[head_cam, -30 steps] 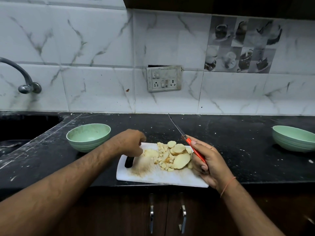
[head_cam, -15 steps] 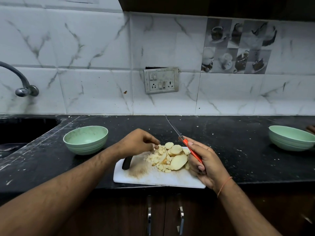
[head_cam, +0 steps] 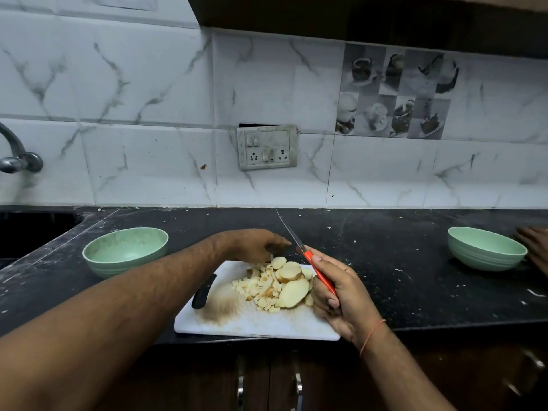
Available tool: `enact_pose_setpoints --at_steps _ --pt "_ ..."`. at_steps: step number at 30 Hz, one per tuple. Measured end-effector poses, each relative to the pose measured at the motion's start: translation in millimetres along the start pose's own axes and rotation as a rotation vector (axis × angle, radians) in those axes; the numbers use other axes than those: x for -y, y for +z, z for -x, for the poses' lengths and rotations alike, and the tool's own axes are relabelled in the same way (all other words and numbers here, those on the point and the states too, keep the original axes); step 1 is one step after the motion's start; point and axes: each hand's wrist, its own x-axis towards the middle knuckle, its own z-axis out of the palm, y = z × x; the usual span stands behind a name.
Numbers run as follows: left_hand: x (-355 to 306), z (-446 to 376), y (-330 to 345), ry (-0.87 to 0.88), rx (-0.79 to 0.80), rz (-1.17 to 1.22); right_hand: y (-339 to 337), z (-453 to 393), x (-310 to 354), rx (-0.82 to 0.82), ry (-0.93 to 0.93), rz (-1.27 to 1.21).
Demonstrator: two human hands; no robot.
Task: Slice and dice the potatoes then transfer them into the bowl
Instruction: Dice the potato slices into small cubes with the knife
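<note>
A white cutting board [head_cam: 252, 323] lies at the counter's front edge. On it sits a pile of diced potato [head_cam: 258, 287] with several round potato slices [head_cam: 292, 281] on its right side. My left hand [head_cam: 252, 244] reaches over the board's far edge, its curved fingers touching the back of the pile. My right hand [head_cam: 338, 295] grips the orange handle of a knife [head_cam: 296, 241] to the right of the pile, blade raised and pointing up and away. An empty pale green bowl [head_cam: 126, 252] stands left of the board.
A second green bowl [head_cam: 486, 252] stands at the far right, with another person's hand [head_cam: 533, 247] beside it. A sink [head_cam: 29, 232] and tap [head_cam: 17, 158] are at the left. The black counter [head_cam: 385, 277] ends at cabinet doors below.
My left hand moved from the pile's left side to its far edge. My right hand kept the knife raised in about the same place. A hand appeared by the right bowl.
</note>
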Motion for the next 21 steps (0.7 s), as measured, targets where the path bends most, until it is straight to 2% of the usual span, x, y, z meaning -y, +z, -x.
enact_pose_setpoints --at_steps 5,9,13,16,21 --pt "-6 -1 -10 0.110 -0.052 -0.141 1 0 1 0.003 -0.004 0.007" --pt "-4 14 -12 0.123 -0.203 -0.082 2 0 1 0.006 -0.001 0.004" --pt "13 39 -7 0.053 -0.423 0.064 2 0 1 0.006 -0.001 0.009" --pt "31 65 11 -0.066 -0.610 0.275 3 0 1 0.003 -0.004 0.019" --pt "50 105 48 -0.231 -0.723 0.667 8 0 -1 -0.014 -0.022 0.109"
